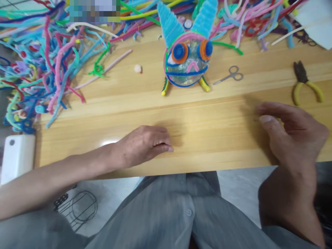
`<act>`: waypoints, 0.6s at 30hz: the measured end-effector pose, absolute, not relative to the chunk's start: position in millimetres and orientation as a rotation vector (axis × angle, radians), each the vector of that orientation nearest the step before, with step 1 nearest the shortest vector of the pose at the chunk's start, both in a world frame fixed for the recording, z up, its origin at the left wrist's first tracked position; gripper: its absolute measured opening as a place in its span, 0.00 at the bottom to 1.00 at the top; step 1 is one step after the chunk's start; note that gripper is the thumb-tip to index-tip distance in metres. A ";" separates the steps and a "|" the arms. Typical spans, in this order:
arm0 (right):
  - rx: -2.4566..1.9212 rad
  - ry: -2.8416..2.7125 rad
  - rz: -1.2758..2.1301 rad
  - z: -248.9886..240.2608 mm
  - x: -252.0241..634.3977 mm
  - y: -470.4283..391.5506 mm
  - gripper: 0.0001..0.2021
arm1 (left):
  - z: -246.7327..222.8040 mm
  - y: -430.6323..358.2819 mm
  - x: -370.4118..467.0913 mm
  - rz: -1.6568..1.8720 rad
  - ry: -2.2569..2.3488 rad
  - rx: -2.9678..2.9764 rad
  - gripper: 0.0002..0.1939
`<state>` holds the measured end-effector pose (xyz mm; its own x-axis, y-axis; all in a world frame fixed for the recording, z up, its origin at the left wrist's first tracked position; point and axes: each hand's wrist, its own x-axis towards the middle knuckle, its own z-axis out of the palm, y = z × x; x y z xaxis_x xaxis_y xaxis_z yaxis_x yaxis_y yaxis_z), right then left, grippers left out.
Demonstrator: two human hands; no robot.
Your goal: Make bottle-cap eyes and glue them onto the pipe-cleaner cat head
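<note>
My left hand [146,145] rests on the wooden table near its front edge, fingers curled under and closed, with nothing showing in it. On the right, my right hand [295,133] hovers over the table edge, loosely curved, a gap between thumb and fingers and nothing visible between them. Beyond both hands stands a creature figure [186,65] with a clear round body, blue fuzzy ears, orange-and-blue eyes, a pink nose and yellow-tipped feet. Small scissors [229,75] lie just right of it. Yellow-handled pliers [307,86] lie beyond my right hand.
A tangled heap of pipe cleaners [54,65] covers the left side, and more coloured stems run along the back. A small pale ball [138,68] lies left of the figure. A white box-shaped object [18,159] stands at the left edge. A white sheet [316,22] is at back right.
</note>
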<state>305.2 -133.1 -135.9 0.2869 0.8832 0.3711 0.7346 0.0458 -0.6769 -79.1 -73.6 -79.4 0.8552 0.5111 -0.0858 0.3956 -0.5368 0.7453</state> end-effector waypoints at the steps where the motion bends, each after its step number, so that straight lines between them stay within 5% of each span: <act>1: -1.687 -1.419 0.275 -133.6 301.3 -132.6 0.15 | -79.5 -70.7 -80.2 0.219 0.668 2.174 0.13; 9: -1.254 -1.083 0.826 -105.7 268.1 -141.4 0.12 | -82.5 -61.1 -85.4 0.234 0.811 2.033 0.07; 18: -0.932 -1.158 1.275 -101.8 260.1 -143.6 0.27 | -89.4 -61.7 -73.0 0.353 0.848 1.854 0.07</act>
